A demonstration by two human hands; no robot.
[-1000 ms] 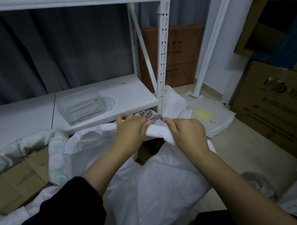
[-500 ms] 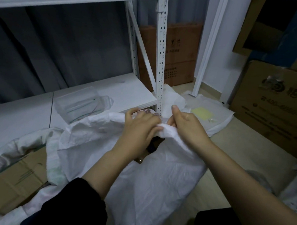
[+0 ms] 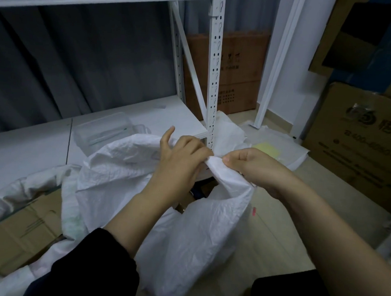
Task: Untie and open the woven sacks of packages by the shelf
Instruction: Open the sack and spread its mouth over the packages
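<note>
Right now both hands, left hand (image 3: pixel 181 156) and right hand (image 3: pixel 253 167), pinch the woven sack (image 3: pixel 187 236) rim between curled fingers.

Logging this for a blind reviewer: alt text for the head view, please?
Both hands, left hand and right hand, grip the bunched mouth of a white woven sack on the floor before a white metal shelf. A clear plastic container lies on the shelf; cardboard boxes stand at right.

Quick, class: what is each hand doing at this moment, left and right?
Left hand: fingers curled, grip on the bunched rim of the white woven sack.
Right hand: pinching the same rim.
</note>
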